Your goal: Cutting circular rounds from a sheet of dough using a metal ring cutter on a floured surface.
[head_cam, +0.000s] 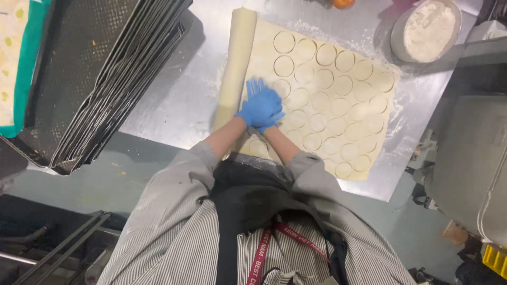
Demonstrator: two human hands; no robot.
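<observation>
Both gloved hands, the left hand [254,103] stacked with the right hand [269,113], pressed flat and open on the dough sheet [338,100], just right of the rolled dough [235,68] running away from the person.

The dough [338,100] is a pale, thin sheet spread flat on the desk [179,100], dusted with flour. Rows of round cuts cover it, the discs lying in place within the sheet. Its far-left edge is wound into a long roll [236,63], which lies along the sheet's left side. Near the roll's lower end, at the sheet's left part, both gloved hands press on it, stacked.
</observation>
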